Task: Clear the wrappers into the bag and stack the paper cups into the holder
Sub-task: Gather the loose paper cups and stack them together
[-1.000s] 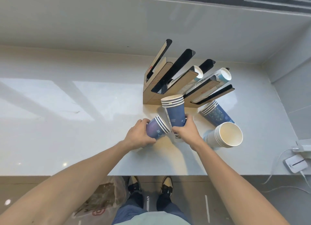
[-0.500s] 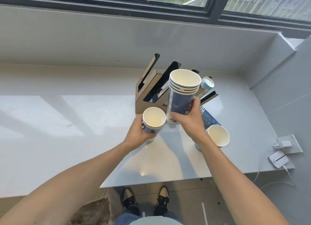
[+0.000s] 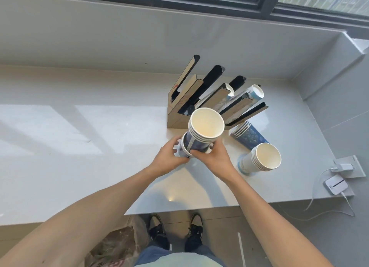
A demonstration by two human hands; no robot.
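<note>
A tall stack of blue paper cups [image 3: 205, 127] stands upright with its mouth facing me, its foot nested in a shorter cup stack [image 3: 184, 147]. My right hand [image 3: 214, 156] grips the tall stack low down. My left hand [image 3: 169, 158] wraps the shorter stack from the left. Behind them the wooden and black cup holder [image 3: 187, 102] leans back with cup stacks lying in its right slots [image 3: 249, 95]. Another cup stack [image 3: 261, 159] stands at the right and one more [image 3: 247, 134] lies on its side beside the holder.
The white counter [image 3: 79, 136] ends at a wall on the right. A white charger [image 3: 335, 183] and a wall socket with cables [image 3: 347, 166] sit at the right edge. A clear plastic bag [image 3: 117, 246] lies on the floor by my feet.
The tall stack in my right hand has come down into the shorter stack held by my left hand. Before, the two stacks were side by side and apart.
</note>
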